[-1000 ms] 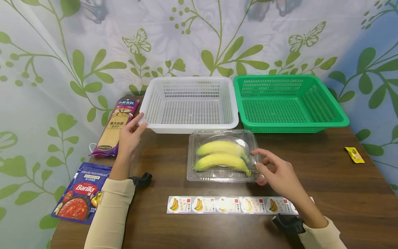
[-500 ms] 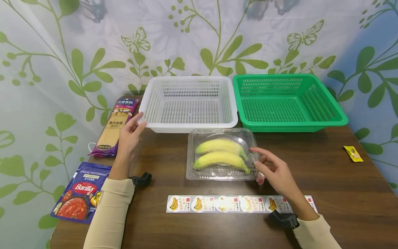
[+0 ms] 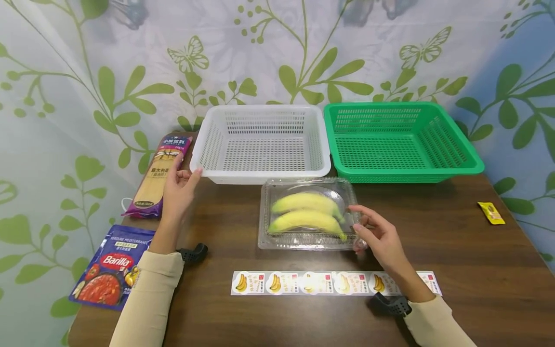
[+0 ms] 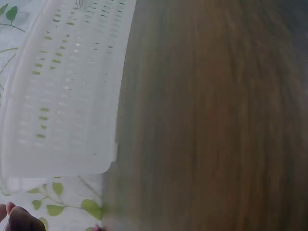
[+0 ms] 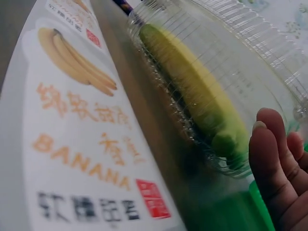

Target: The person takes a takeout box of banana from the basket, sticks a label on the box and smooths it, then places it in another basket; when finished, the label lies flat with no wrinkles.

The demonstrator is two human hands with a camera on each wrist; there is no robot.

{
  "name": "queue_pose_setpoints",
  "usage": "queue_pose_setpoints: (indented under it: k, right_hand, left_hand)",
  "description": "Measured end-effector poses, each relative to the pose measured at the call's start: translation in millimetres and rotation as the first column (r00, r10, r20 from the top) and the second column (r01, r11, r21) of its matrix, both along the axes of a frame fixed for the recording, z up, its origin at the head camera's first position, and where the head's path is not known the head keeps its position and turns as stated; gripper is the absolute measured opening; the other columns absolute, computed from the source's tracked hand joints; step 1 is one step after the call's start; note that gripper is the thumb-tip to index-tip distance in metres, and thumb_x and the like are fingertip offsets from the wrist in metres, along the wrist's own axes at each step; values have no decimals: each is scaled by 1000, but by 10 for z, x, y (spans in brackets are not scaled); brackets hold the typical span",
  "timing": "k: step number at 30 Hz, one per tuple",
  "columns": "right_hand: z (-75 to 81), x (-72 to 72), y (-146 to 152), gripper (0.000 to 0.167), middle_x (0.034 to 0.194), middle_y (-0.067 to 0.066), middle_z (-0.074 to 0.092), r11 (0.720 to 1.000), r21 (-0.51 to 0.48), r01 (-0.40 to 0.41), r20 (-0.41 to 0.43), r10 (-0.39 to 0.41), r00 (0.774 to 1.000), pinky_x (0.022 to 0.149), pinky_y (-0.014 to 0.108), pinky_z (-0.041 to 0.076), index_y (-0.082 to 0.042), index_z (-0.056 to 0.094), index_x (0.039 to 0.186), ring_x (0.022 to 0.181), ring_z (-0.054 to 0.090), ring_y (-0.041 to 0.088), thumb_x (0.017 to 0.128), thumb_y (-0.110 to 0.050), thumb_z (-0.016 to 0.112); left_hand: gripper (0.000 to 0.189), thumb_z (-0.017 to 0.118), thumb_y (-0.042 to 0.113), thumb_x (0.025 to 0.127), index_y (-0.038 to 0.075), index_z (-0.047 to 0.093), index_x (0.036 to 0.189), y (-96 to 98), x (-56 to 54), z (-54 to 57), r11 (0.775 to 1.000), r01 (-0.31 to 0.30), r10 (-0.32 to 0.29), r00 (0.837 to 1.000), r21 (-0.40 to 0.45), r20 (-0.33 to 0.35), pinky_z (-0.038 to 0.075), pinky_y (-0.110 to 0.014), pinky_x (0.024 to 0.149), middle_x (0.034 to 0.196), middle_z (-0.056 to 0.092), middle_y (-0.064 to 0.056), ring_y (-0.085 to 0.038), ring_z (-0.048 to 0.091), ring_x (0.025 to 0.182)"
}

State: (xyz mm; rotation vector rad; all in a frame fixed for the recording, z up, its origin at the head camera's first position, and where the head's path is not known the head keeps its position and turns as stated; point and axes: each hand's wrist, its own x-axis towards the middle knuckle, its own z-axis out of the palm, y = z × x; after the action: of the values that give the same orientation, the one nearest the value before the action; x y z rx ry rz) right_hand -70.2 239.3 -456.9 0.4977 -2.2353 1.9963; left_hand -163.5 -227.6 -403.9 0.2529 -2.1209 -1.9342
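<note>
A clear plastic clamshell box (image 3: 264,241) with two bananas (image 3: 305,221) inside lies in front of the baskets. My right hand (image 3: 383,241) is at its right end, fingers slightly bent, fingertips right at the edge; the right wrist view shows the thumb and fingertips beside the box's end (image 5: 231,168). My left hand (image 3: 179,193) is by the front left corner of the white basket (image 3: 260,177), thumb tip at the rim and index finger raised, nothing held. In the left wrist view the basket's side (image 4: 67,110) shows, with the fingertips (image 4: 24,220) low at the left.
Right of the white basket stands a green basket (image 3: 407,176). A strip of banana stickers (image 3: 308,283) lies in front of the box. At left are a pasta packet (image 3: 153,185) and a blue Barilla sauce pouch (image 3: 108,270); a small yellow packet (image 3: 491,213) lies far right.
My left hand has loosened from the white basket's corner, its index finger lifting away toward the pasta packet. The right hand stays at the box's end, and the box keeps its place.
</note>
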Motion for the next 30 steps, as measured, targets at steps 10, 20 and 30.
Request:
queue_pose_setpoints:
  k: [10, 20, 30]
  right_hand:
    - [-175, -36, -90, 39, 84, 8, 52, 984, -180, 1, -261, -49, 964, 41, 28, 39, 20, 55, 130, 51, 43, 14, 92, 22, 46]
    - [-233, -69, -142, 40, 83, 7, 50, 983, -184, 10, -302, -66, 951, 41, 30, 34, 22, 54, 129, 54, 39, 13, 90, 22, 44]
    - [-232, -53, -127, 41, 81, 7, 50, 982, -188, 10, -304, -68, 950, 42, 27, 38, 23, 53, 129, 55, 43, 13, 90, 22, 43]
  left_hand:
    - [56, 72, 17, 96, 11, 52, 148, 44, 371, 251, 962, -40, 5, 992, -271, -128, 29, -17, 53, 96, 43, -10, -7, 31, 60]
    - [33, 81, 13, 90, 15, 73, 122, 281, 1043, 11, 752, 108, -271, 950, -650, -156, 35, -22, 57, 86, 51, 1, -14, 44, 65]
    - [29, 85, 18, 86, 19, 77, 114, 600, 1584, -233, 557, 340, -488, 872, -757, 33, 43, -20, 60, 91, 59, 9, -7, 51, 70]
